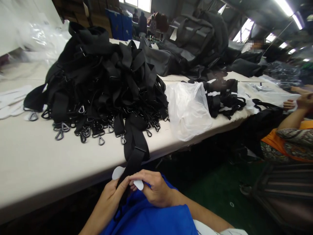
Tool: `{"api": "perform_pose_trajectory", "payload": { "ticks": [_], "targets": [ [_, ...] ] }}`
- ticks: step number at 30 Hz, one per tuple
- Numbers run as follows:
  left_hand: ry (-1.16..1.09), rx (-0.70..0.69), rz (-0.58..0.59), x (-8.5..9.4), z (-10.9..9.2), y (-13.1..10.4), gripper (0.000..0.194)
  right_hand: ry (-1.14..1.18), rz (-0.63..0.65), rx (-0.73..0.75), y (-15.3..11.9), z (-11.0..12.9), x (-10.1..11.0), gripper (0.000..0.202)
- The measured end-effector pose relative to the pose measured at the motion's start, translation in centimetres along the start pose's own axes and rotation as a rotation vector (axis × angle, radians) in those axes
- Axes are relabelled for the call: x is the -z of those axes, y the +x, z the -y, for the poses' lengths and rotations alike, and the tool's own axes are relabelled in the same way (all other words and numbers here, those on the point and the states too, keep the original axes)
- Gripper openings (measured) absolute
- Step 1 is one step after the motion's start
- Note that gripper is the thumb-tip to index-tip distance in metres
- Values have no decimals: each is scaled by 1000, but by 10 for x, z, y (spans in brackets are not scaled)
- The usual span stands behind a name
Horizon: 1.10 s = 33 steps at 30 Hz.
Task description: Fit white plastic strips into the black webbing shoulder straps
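A black strap (135, 160) runs from the heap of black straps (97, 75) over the table's front edge to my hands. My left hand (113, 192) is closed round this strap, and a white rounded piece (118, 172) sticks up beside its fingers. Close against it, my right hand (154, 187) pinches a small white piece (138, 184) at the strap. Its other fingertips are partly hidden behind the strap. Metal hooks hang from the heap's front edge, lying on the pale table (49, 163).
A white plastic bag (188, 109) lies right of the heap, with more black straps (222, 94) beyond it. Black bags (195, 36) are piled behind. White flat pieces (13, 99) lie far left. A person's arms (297, 111) reach in at the right, near a dark crate (286, 195).
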<state>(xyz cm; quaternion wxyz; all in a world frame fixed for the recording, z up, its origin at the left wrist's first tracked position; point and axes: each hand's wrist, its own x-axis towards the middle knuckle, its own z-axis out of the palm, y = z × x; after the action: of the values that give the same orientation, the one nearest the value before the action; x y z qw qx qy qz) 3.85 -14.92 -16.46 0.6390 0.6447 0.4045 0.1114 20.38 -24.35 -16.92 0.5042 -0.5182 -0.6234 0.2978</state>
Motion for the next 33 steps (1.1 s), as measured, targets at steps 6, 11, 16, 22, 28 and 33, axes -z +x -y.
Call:
{"api": "perform_pose_trajectory", "payload": {
  "ticks": [6, 11, 16, 22, 28, 33],
  "targets": [
    [90, 69, 98, 4, 10, -1, 50, -471, -92, 311, 4, -6, 11, 27],
    [50, -4, 203, -5, 24, 1, 39, -645, 118, 382, 16, 3, 17, 16],
    [0, -23, 149, -28, 53, 0, 44, -373, 149, 4, 5, -12, 4, 6],
    [-186, 32, 36, -50, 69, -10, 49, -118, -110, -357, -12, -14, -10, 15],
    [-220, 8, 9, -45, 65, -17, 37, -17, -106, -529, -19, -19, -12, 8],
    [-87, 36, -161, -40, 61, -16, 40, 109, -138, -612, -24, -22, -16, 11]
  ]
}}
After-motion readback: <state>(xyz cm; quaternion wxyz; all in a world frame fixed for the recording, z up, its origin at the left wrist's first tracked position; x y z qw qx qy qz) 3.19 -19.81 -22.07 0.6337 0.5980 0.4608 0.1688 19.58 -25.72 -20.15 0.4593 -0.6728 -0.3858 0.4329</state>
